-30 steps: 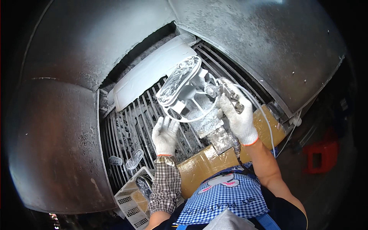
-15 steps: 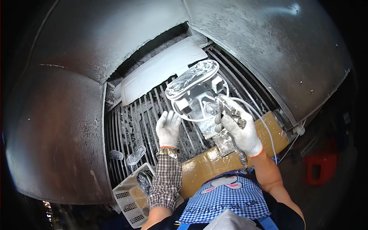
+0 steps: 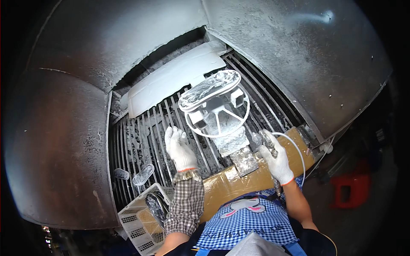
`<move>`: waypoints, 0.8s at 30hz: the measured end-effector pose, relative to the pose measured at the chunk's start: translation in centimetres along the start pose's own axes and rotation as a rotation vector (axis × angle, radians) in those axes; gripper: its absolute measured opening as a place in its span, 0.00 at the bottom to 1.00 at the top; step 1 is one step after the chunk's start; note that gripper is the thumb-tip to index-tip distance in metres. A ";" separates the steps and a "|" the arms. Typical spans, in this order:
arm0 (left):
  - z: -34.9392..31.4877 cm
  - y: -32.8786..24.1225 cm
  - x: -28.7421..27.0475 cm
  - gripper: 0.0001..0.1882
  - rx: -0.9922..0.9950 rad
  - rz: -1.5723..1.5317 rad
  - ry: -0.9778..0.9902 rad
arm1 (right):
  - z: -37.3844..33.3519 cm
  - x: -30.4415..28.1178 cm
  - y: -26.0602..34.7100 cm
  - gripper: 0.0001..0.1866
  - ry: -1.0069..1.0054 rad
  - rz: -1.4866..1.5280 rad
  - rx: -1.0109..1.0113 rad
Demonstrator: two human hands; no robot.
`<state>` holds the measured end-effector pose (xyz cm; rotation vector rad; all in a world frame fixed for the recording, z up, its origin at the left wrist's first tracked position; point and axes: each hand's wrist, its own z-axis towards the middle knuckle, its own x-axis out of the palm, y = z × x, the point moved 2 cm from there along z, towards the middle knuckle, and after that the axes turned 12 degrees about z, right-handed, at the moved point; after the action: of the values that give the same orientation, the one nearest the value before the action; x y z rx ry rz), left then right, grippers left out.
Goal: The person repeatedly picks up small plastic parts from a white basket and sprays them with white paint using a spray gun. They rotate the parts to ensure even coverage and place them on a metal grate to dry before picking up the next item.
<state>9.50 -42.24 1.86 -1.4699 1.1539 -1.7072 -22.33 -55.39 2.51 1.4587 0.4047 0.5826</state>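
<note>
An oval piece with a white rim and a crinkled film-like top (image 3: 210, 88) rests on blocks on a white spoked turntable (image 3: 219, 123). The turntable stands on a crusted metal base (image 3: 245, 161). My left hand (image 3: 180, 150), in a white knit glove, hovers left of the wheel, holding nothing, its fingers loosely bent and apart. On the right, my gloved right hand (image 3: 277, 163) is closed around a spray gun (image 3: 270, 144) with a white hose (image 3: 294, 145). The gun is beside the base, apart from the oval piece; my fingers hide part of it.
Metal walls (image 3: 64, 145) enclose a slatted grate (image 3: 143, 128), with a white sheet (image 3: 175, 81) at its back. Two small oval pieces (image 3: 143, 174) lie on the grate near a white plastic basket (image 3: 143, 219) holding a dark, shiny piece. Tape-covered cardboard (image 3: 218, 185) lines the front edge.
My right hand has drawn the spray gun back from the turntable toward my body. My left hand has shifted slightly left, and its fingers have bent more. The turntable has rotated slightly.
</note>
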 end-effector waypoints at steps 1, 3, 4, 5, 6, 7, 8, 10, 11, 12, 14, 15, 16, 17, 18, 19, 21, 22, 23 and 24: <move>-1.5 -1.1 1.2 0.25 0.057 0.050 -0.014 | -0.4 -0.5 -1.0 0.34 -0.026 0.000 0.029; -4.9 -3.1 4.4 0.25 0.067 0.003 0.202 | -1.1 -1.4 -2.4 0.34 -0.072 -0.005 0.089; -5.9 -3.1 5.5 0.23 0.025 -0.033 0.312 | -1.3 -1.7 -2.7 0.33 -0.089 -0.072 0.038; -6.7 -2.9 6.7 0.21 -0.018 -0.069 0.421 | -1.6 -2.0 -3.3 0.33 -0.097 -0.088 0.051; -7.1 -2.3 8.1 0.20 -0.116 -0.171 0.466 | -1.9 -2.3 -3.9 0.32 -0.104 -0.106 0.061; -7.3 -1.8 9.6 0.18 -0.209 -0.272 0.511 | -2.1 -2.7 -4.5 0.32 -0.110 -0.122 0.067; -7.3 -1.0 10.8 0.18 -0.299 -0.283 0.423 | -2.4 -3.0 -5.2 0.32 -0.113 -0.129 0.063; -6.2 1.2 12.1 0.28 -0.419 -0.307 0.337 | -3.0 -3.7 -7.0 0.33 -0.101 -0.092 0.095; -5.5 2.2 13.0 0.35 -0.490 -0.303 0.256 | -3.3 -4.1 -7.4 0.33 -0.096 -0.076 0.112; -4.8 2.7 14.1 0.36 -0.537 -0.344 0.221 | -3.7 -4.0 -6.9 0.33 -0.105 -0.063 0.123; -3.7 2.9 15.9 0.39 -0.609 -0.424 0.149 | -4.0 -3.7 -5.9 0.33 -0.105 -0.107 0.106; -3.0 2.6 16.5 0.34 -0.603 -0.433 0.129 | -4.0 -3.4 -5.7 0.33 -0.092 -0.128 0.099; -2.7 2.5 17.2 0.28 -0.606 -0.441 0.110 | -4.1 -3.3 -5.8 0.32 -0.086 -0.121 0.102; -2.7 2.5 17.6 0.23 -0.608 -0.449 0.089 | -4.2 -3.3 -5.7 0.32 -0.100 -0.112 0.119; -2.2 2.6 17.3 0.22 -0.591 -0.444 0.074 | -4.0 -3.0 -5.5 0.31 -0.089 -0.100 0.139; -2.0 3.0 17.4 0.21 -0.577 -0.420 0.081 | -4.3 -2.6 -5.6 0.31 -0.079 -0.091 0.163; -1.1 4.3 17.2 0.19 -0.513 -0.308 0.117 | -4.4 -2.5 -6.9 0.30 -0.049 -0.078 0.125; -0.4 5.3 16.7 0.18 -0.447 -0.171 0.156 | -4.4 -2.1 -6.6 0.30 -0.018 -0.055 0.191; -0.4 5.8 16.6 0.17 -0.437 -0.109 0.172 | -4.5 -2.0 -6.5 0.30 -0.007 -0.038 0.258; -0.3 5.5 16.5 0.17 -0.451 -0.090 0.187 | -4.5 -2.1 -6.7 0.30 -0.001 -0.014 0.289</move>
<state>5.30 -58.96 4.37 -1.6682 1.6803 -1.7494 -25.87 -53.08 -4.73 1.7304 0.5138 0.5269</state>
